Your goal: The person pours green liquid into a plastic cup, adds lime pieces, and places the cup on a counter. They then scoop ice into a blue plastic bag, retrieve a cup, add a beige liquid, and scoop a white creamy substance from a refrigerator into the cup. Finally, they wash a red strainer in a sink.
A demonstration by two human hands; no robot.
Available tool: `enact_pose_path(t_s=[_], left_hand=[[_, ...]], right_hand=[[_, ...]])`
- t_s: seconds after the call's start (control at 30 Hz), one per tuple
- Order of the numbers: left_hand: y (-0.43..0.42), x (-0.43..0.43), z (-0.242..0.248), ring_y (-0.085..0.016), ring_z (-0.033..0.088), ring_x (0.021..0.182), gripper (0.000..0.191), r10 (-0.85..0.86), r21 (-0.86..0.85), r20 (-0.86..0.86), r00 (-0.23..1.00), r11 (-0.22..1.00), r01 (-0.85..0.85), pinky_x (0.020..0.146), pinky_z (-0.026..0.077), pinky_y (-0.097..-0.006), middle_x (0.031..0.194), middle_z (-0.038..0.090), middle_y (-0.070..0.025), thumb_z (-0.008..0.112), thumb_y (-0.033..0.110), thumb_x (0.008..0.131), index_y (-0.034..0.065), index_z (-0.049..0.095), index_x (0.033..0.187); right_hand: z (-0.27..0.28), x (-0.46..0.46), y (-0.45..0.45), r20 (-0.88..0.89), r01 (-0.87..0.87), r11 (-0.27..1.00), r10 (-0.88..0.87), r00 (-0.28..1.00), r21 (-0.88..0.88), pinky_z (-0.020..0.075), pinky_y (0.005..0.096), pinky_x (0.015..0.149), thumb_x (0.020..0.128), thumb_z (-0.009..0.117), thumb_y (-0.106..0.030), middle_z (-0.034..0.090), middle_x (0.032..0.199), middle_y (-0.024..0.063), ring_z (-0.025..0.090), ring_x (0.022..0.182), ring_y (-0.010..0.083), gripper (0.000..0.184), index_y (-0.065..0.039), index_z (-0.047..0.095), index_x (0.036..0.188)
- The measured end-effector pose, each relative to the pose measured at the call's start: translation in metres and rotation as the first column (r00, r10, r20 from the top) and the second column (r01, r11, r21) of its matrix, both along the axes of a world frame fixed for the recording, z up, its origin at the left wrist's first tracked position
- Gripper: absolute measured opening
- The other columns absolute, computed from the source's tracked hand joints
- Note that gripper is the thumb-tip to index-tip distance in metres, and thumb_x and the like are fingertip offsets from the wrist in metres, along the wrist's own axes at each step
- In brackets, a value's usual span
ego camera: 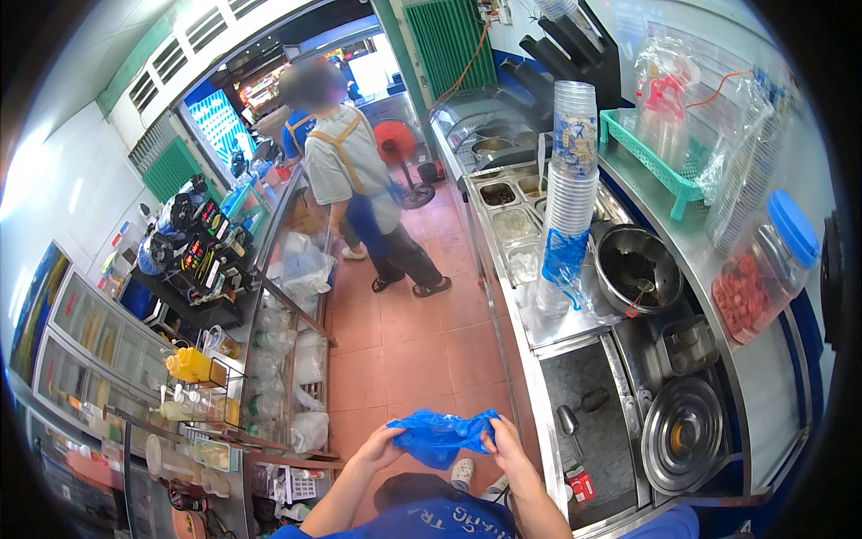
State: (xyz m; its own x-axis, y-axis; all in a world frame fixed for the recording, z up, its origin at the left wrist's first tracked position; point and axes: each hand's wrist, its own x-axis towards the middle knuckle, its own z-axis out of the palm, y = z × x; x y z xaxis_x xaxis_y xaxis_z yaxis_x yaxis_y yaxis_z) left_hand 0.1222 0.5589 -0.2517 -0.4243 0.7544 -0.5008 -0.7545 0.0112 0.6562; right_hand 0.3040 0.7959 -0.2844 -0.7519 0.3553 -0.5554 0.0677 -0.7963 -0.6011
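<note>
A crumpled blue plastic bag (441, 438) is stretched between my two hands, low in the view and above the tiled floor. My left hand (380, 446) grips its left side, and my right hand (504, 441) grips its right side with the fingers curled. To the right stands a tall stack of clear plastic cups (571, 195) on the steel counter. Near that stack sits a steel bowl (609, 286) of dark contents with a red-handled ladle in it. An ice bin (592, 431) in the counter holds metal scoops.
Ahead in the aisle stands a person (360, 182) in an apron, with another person partly hidden behind. A red fan (396, 143) is beyond them. Left is a counter with a yellow squeeze bottle (192, 367). A blue-lidded jar (754, 283) stands on the right shelf.
</note>
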Motion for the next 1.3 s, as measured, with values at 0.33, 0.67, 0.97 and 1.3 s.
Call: enact_pose_path(t_s=[0.33,0.67,0.97,1.3], left_hand=[[0.014,-0.005,0.054,-0.013,0.057,0.087,0.006,0.312,0.222,-0.201,0.929,0.938,-0.267,0.085,0.044,-0.0337,0.09,0.063,0.0013,0.064,0.015,0.094,0.011,0.063,0.089],[0.083,0.007,0.149,-0.027,0.063,0.093,0.026,-0.244,-0.373,-0.864,0.44,0.898,-0.233,0.084,0.05,-0.0399,0.104,0.066,-0.0168,0.057,0.014,0.098,-0.0016,0.061,0.118],[0.052,-0.007,0.001,-0.041,0.06,0.095,0.043,-0.736,-0.627,-0.655,-0.172,0.656,-0.42,0.08,0.048,-0.0474,0.097,0.062,-0.0216,0.064,0.009,0.088,-0.0041,0.054,0.128],[0.078,-0.046,-0.045,-0.006,0.056,0.075,0.016,-0.281,-0.522,-0.705,0.651,0.827,-0.208,0.067,0.043,-0.0211,0.09,0.066,-0.0013,0.066,0.011,0.092,0.0023,0.071,0.104]], right_hand=[[0.015,-0.027,-0.011,-0.08,-0.221,0.944,0.247,0.966,0.245,0.0386,0.027,0.047,0.103,0.049,-0.027,0.06,0.07,0.0021,0.053,0.049,0.0108,0.032,-0.007,0.064,0.121],[0.114,-0.088,-0.002,-0.347,0.295,0.417,0.051,0.937,0.86,0.0577,0.0378,0.068,0.092,0.062,-0.02,0.072,0.088,0.0163,0.071,0.08,0.0261,0.025,0.003,0.066,0.1],[-0.018,0.086,0.089,0.346,-0.003,0.551,-0.52,0.781,0.834,0.0532,0.0413,0.071,0.095,0.06,-0.028,0.073,0.088,0.0164,0.072,0.083,0.0311,0.027,-0.004,0.069,0.1],[-0.36,0.136,0.143,0.865,-0.726,0.473,-0.222,0.45,0.499,0.0503,0.0499,0.096,0.09,0.06,-0.016,0.063,0.125,0.0235,0.06,0.118,0.0408,0.032,-0.003,0.063,0.118]])
